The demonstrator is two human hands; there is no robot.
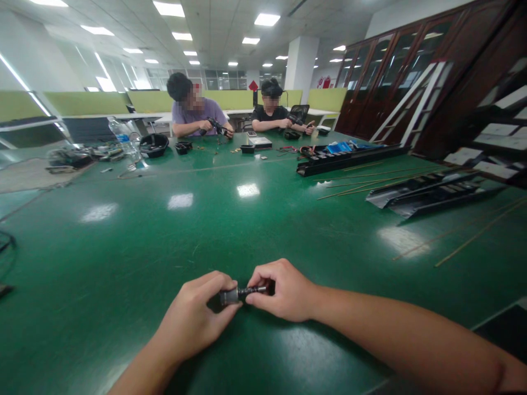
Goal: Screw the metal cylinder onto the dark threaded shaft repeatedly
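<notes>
Low in the middle of the head view, a small part with a dark grey blocky body and a thin ribbed shaft (229, 297) lies sideways between my hands, just over the green tabletop (206, 236). My left hand (201, 310) is closed, pinching the grey body between thumb and fingers. The thumb and index finger of my right hand (284, 291) close round the shaft, whose bright metal tip shows between them. The other fingers of the right hand curl out of sight. I cannot make out the part's exact kind.
Across the table sit two people (200, 112), each holding a dark tool. Black metal channels (349, 159) and thin rods (354, 186) lie to the right. A plastic bottle (120, 137), a black bowl (153, 145) and small parts stand far left. A ladder (411, 104) leans behind.
</notes>
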